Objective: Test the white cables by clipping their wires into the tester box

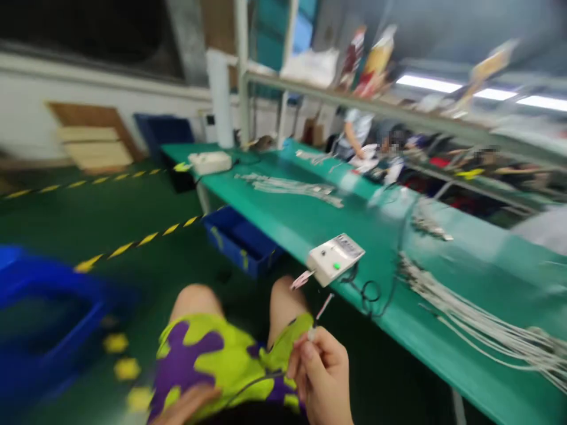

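My right hand is closed, pinching a thin dark cable near a small whitish connector. Short pink-and-white wires stick up beyond the fingertips, while the cable trails down across the lap. Low in the view, my left hand lies over the patterned shorts, blurred and cut off by the lower edge; its fingers look stretched out, holding nothing visible. Ahead of the right hand, a white box with a green button or light sits at the table edge. Pinkish leads project from its near side.
Bundles of white cables lie on the green table, with more cables farther back. Beneath its edge stands a blue bin. A blurred blue object is at left. People work beyond the shelf rail.
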A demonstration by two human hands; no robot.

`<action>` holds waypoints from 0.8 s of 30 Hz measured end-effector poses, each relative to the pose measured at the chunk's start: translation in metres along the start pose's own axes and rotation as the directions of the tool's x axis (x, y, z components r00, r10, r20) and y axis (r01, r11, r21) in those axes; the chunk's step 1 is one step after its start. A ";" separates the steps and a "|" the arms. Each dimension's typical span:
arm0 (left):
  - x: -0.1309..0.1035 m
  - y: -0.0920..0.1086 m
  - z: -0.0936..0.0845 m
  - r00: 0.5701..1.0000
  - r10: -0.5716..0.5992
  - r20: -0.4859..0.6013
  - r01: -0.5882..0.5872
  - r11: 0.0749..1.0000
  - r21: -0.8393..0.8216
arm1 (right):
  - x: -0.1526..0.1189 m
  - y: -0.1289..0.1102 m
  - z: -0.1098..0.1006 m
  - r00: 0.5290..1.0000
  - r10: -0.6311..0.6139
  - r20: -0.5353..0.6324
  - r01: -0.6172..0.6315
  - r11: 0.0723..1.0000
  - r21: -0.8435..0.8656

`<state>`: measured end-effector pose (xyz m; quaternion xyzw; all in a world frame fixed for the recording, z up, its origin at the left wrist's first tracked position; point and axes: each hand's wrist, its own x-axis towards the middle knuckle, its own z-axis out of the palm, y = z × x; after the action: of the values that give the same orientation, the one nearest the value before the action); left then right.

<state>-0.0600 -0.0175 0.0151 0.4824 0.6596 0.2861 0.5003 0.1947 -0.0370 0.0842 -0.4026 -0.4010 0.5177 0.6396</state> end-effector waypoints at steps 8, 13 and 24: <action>-0.030 0.080 0.028 0.961 0.239 0.139 -0.165 0.900 -0.404 | 0.002 0.036 0.011 0.896 0.374 0.239 -0.391 0.920 0.029; -0.001 0.117 0.051 0.923 0.242 0.299 -0.028 0.817 -0.576 | 0.021 0.040 -0.001 0.884 0.371 0.286 -0.322 0.925 -0.203; 0.008 0.110 0.067 0.948 0.185 0.258 -0.017 0.842 -0.538 | 0.057 0.015 -0.006 0.998 0.052 -0.041 -0.065 0.891 -0.449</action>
<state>0.0406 0.0234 0.0840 0.3979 0.4446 0.4064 0.6919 0.2036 0.0206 0.0738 -0.5586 -0.4885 0.4245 0.5188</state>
